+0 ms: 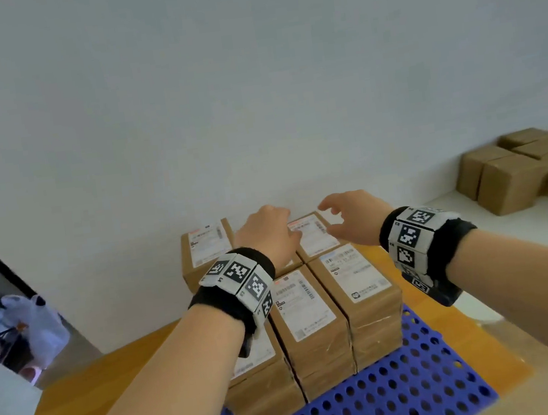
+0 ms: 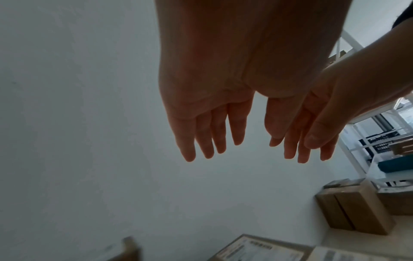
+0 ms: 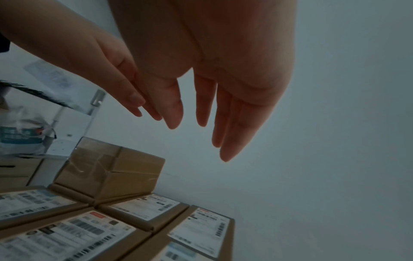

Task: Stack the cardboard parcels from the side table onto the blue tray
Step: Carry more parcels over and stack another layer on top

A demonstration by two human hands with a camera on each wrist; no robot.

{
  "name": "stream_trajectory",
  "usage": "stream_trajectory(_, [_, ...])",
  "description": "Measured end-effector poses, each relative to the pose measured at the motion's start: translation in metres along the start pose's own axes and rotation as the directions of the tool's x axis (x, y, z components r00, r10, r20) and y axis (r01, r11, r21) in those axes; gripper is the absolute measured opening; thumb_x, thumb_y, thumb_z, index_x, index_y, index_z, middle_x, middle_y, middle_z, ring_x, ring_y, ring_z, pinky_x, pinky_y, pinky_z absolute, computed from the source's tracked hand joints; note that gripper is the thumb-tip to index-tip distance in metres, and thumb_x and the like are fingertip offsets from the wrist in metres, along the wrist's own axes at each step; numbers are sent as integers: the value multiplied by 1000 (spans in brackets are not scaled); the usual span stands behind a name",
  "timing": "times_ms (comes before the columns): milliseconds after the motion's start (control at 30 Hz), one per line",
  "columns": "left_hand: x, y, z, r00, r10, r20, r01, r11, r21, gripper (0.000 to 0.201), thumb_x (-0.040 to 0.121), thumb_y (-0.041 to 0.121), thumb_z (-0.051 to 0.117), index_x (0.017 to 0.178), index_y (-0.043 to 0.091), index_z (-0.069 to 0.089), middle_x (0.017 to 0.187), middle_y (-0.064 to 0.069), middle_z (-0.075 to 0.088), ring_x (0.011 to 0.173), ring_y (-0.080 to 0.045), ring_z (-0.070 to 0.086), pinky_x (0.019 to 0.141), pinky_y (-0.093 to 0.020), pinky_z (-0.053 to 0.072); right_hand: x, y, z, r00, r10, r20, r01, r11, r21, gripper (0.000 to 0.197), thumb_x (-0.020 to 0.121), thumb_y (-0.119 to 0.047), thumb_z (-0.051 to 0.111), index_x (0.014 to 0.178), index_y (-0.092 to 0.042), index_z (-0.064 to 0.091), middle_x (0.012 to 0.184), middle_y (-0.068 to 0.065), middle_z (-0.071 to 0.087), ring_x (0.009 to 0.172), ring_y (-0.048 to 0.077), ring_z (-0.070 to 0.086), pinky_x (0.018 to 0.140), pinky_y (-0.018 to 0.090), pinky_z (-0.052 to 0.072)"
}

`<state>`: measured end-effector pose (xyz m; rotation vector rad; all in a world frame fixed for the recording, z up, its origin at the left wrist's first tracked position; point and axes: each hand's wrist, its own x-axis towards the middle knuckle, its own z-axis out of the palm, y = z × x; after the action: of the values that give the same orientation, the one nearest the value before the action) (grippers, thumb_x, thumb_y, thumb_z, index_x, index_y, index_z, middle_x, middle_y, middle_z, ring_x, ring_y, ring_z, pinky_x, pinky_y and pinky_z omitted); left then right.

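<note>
Parcels [image 1: 307,310] of brown cardboard, each with a white shipping label on top, stand packed tight in rows on the blue tray [image 1: 402,388], a perforated plastic panel that lies on an orange-topped bench [image 1: 90,378] against a pale wall. Stack is at least two layers high at the near edge; the far row sits close to the wall. Left hand [image 1: 269,233] and right hand [image 1: 353,218] hang side by side above the far row, both released: the wrist views show fingers [image 2: 236,123] of the left and fingers [image 3: 232,123] of the right extended and slightly spread, palms down, holding nothing. Whether any fingertip touches a label cannot be told from the head view. Both wrists carry black bands with white coded marker tiles [image 1: 239,273]. Off to the right, more unstacked cardboard parcels [image 1: 509,171] sit grouped on the white side table [image 1: 523,228], well apart from the tray. At far left, a dark doorway with blurred white bags [image 1: 21,324] beyond it.
</note>
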<state>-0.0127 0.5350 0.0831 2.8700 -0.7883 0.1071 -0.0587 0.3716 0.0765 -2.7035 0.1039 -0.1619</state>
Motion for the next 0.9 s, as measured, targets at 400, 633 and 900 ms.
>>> stream_trajectory(400, [44,233,36,985,167,34,-165,984,-68,49,96,38,46,140,18,42,143,-6,42,128,-25,45,103,-41,41,-97,199,-115,980,178,-93,-181,983,-24,40,89,-27,55,128,-25,51,123,-2,58,111,15,56,90,29,46])
stream_trajectory(633, [82,344,56,963,265,49,-262,963,-69,44,94,38,48,132,15,51,136,-9,48,124,-28,48,101,-42,43,-134,287,-167,956,270,-113,-278,958,-64,41,87,-23,53,128,-23,53,121,1,60,110,20,56,87,28,46])
stream_trajectory(900, [142,412,75,938,340,65,-335,939,-79,33,92,34,50,117,14,58,125,-10,54,114,-29,53,91,-37,46,-115,364,-193,915,380,-136,-387,922,-24,43,88,-23,50,131,-26,50,126,3,57,111,22,57,88,32,49])
